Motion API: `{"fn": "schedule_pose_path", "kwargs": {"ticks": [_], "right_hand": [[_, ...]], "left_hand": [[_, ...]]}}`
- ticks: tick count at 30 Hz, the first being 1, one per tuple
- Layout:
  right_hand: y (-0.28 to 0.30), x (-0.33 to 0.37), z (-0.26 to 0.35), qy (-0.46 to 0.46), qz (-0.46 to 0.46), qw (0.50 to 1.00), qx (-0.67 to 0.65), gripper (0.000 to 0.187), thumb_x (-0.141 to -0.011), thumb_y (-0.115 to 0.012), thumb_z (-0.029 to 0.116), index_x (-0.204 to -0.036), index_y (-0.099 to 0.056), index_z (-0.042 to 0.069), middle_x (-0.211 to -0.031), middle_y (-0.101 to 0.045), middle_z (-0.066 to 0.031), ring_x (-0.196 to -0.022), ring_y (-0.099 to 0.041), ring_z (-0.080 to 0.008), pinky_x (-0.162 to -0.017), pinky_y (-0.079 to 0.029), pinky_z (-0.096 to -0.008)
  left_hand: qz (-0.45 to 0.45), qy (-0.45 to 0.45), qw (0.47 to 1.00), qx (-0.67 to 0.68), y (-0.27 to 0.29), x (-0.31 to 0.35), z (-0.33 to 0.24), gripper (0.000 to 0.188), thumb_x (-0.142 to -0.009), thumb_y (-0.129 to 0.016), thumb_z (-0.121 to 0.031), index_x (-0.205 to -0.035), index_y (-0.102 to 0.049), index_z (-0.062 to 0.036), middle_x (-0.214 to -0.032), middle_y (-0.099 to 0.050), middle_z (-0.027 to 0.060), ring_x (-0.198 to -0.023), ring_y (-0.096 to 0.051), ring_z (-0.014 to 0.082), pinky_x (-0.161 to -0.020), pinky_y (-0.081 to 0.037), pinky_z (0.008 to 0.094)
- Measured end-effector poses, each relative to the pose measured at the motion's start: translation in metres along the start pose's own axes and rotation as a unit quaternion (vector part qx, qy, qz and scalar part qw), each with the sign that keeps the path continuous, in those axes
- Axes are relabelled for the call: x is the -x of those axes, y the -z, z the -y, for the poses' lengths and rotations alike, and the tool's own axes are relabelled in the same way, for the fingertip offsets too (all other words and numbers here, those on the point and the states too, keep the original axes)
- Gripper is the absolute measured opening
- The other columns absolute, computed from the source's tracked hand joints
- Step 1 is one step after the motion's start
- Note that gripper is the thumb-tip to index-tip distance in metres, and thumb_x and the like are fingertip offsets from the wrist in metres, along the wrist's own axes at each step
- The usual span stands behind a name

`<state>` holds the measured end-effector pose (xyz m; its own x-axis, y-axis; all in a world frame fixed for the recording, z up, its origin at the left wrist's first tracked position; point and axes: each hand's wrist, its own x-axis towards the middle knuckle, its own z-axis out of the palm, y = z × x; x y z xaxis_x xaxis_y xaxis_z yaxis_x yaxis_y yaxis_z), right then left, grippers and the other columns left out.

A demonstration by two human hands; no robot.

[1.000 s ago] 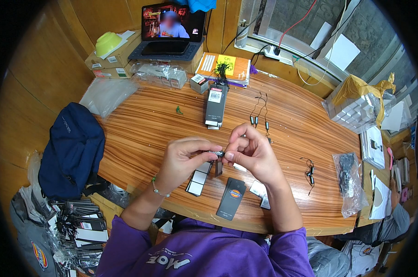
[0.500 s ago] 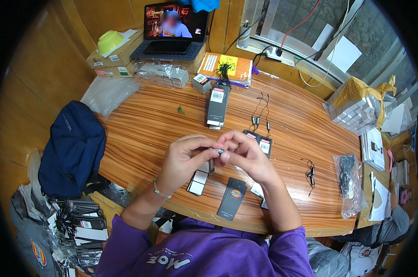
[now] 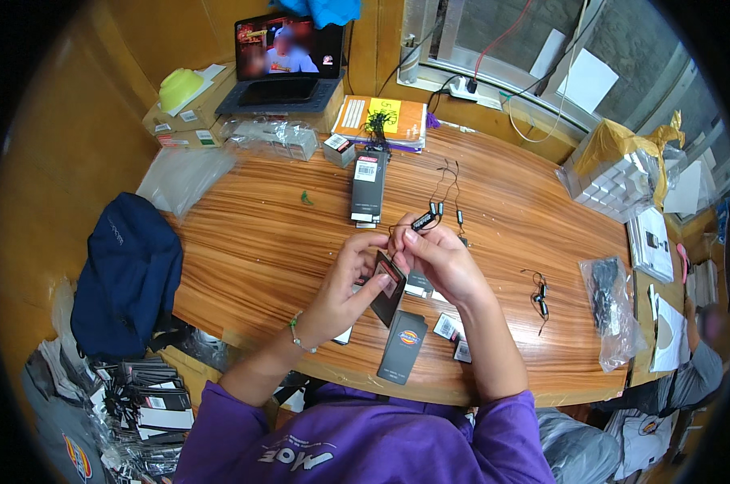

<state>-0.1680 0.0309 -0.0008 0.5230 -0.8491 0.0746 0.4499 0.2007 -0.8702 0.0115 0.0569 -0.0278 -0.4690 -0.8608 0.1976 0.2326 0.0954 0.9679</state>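
Note:
A dark grey hang tag [image 3: 387, 298] is gripped on edge by my left hand [image 3: 341, 289], thumb against its face. Close beside it, my right hand [image 3: 449, 264] pinches a black tag string with a dark plastic fastener [image 3: 423, 221], which sticks up above the fingertips. Whether the string passes through the tag's hole is hidden by my fingers. Just below my hands another grey tag [image 3: 402, 347] with a round-edged colourful logo lies flat. Partly under my right forearm are tags with white labels [image 3: 447, 326]. Tag strings [image 3: 460, 216] stretch beyond my right hand.
A stack of grey tags [image 3: 368, 189] with bunched black strings stands further back. Loose strings [image 3: 540, 302] and a clear plastic bag [image 3: 608, 310] lie at right. A tablet [image 3: 288, 56], green bowl [image 3: 181, 89] and small box [image 3: 338, 150] sit behind; a navy bag [image 3: 127, 274] is at left.
My hands have moved apart from a shared pinch on a small dark piece. The left now shows a tag held on edge; the right has raised a string fastener. The view has shifted slightly.

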Motion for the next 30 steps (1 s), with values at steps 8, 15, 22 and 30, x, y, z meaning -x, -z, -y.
{"fn": "schedule_pose_path", "kwargs": {"ticks": [8, 15, 22, 30], "right_hand": [[0.008, -0.002, 0.009, 0.077, -0.148, 0.984, 0.068, 0.011, -0.092, -0.049, 0.02, -0.089, -0.049, 0.009, -0.084, -0.054, -0.0004, -0.072, -0.046, -0.0076, -0.068, -0.039, -0.0217], [0.01, -0.005, 0.0, 0.251, -0.291, 0.895, 0.229, 0.017, -0.094, -0.043, 0.017, -0.083, -0.046, 0.004, -0.076, -0.046, -0.0015, -0.07, -0.04, -0.0087, -0.067, -0.036, -0.0229], [0.046, 0.006, 0.037, 0.171, -0.27, 0.92, 0.228, 0.025, -0.093, -0.043, 0.023, -0.074, -0.049, 0.008, -0.069, -0.042, 0.0026, -0.064, -0.037, -0.0078, -0.061, -0.032, -0.0215], [0.108, 0.012, 0.081, 0.164, -0.269, 0.942, 0.117, 0.021, -0.092, -0.041, 0.023, -0.074, -0.045, 0.012, -0.071, -0.045, 0.0014, -0.064, -0.039, -0.0095, -0.06, -0.032, -0.0234]], "left_hand": [[-0.057, 0.049, 0.991, 0.113, -0.018, -0.019, 0.008, 0.042, -0.087, -0.048, 0.003, -0.125, -0.033, -0.0044, -0.115, -0.046, 0.0085, -0.104, -0.049, 0.0129, -0.09, -0.041, 0.0256], [-0.009, 0.107, 0.969, 0.221, -0.054, -0.04, 0.013, 0.032, -0.09, -0.044, 0.0, -0.121, -0.039, -0.0051, -0.106, -0.052, 0.0051, -0.097, -0.052, 0.0094, -0.082, -0.045, 0.023], [0.027, 0.121, 0.989, 0.076, -0.028, -0.065, 0.018, 0.026, -0.088, -0.048, -0.001, -0.115, -0.045, -0.0041, -0.099, -0.057, 0.0036, -0.09, -0.056, 0.0079, -0.079, -0.046, 0.0217], [0.094, 0.158, 0.983, -0.027, -0.039, -0.087, 0.048, 0.026, -0.087, -0.049, 0.0, -0.112, -0.048, -0.0039, -0.095, -0.061, 0.0018, -0.087, -0.056, 0.0053, -0.076, -0.045, 0.0193]]}}
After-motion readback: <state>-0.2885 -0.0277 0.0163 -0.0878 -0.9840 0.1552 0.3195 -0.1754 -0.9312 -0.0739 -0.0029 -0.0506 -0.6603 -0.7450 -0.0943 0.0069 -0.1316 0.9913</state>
